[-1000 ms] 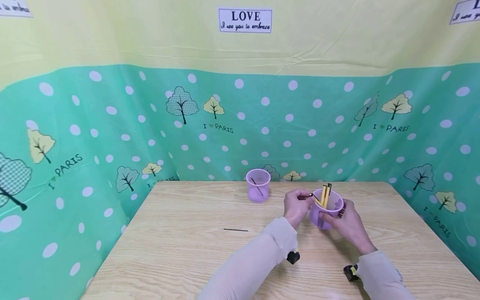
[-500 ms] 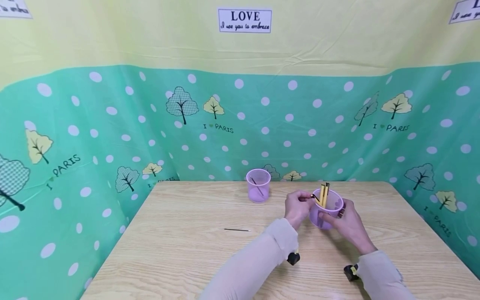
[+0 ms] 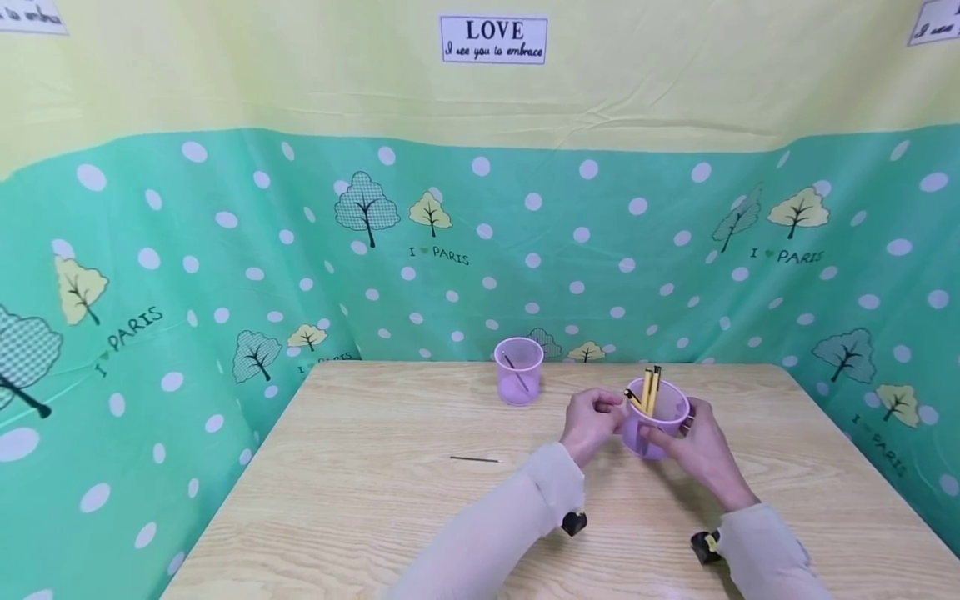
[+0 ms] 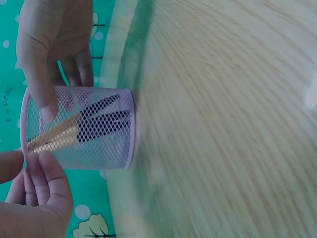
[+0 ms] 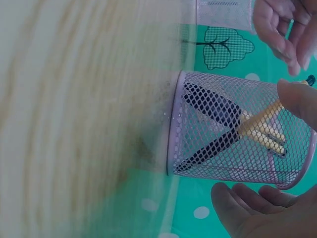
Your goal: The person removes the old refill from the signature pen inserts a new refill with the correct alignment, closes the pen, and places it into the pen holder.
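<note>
My right hand grips a purple mesh pen holder around its side, the thumb toward me. Inside lean yellow pens with black ends; the mesh shows their black lower parts resting near the base. One pen tilts over the rim on the left. Beside that rim is my left hand, its fingers bent and the thumb near the fingertips. In the right wrist view the left hand appears just apart from that pen's black tip, with nothing visible between its fingers.
A second purple mesh pen holder stands at the table's back, with a thin dark stick inside. A thin dark rod with a pale tip, like a pen refill, lies on the wooden table. Patterned green cloth hangs behind and at both sides.
My left hand has let go of the tilted pen and drawn slightly back to the left. The right hand still holds the pen holder in the same place.
</note>
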The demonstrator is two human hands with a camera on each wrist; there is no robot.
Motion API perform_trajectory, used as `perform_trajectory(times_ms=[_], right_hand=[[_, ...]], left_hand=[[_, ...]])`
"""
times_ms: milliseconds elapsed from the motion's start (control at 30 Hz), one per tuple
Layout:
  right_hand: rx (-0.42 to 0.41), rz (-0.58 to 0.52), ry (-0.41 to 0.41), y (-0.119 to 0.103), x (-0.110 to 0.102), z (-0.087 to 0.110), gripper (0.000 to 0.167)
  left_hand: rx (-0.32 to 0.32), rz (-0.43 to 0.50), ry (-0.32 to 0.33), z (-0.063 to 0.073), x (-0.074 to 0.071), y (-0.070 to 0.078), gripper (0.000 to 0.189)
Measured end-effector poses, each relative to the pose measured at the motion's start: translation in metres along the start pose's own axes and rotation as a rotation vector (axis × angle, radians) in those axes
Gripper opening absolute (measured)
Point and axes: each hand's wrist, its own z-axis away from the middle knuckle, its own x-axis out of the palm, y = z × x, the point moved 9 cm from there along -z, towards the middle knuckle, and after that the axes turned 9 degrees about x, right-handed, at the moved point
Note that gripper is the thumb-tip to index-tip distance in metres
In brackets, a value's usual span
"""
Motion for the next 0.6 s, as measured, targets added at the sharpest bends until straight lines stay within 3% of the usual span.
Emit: perform_trajectory(times_ms=[100,267,600], right_hand=[[0.026,0.011,0.008,0.001,-0.002,0.003,0.107],[0.001,0.007,0.038,-0.005,-0.005,0.007,0.107],[-0.050,0.074,0.137,-0.020,-0.011,0.020,0.102]], left_hand=[[0.002,0.019,-0.030,0.003,-0.006,-0.004,0.020],[0.031,0.048,-0.049,0.002,-0.025,-0.007,0.017],[0.055,-0.048,-0.103,0.006,-0.056,-0.001,0.024]])
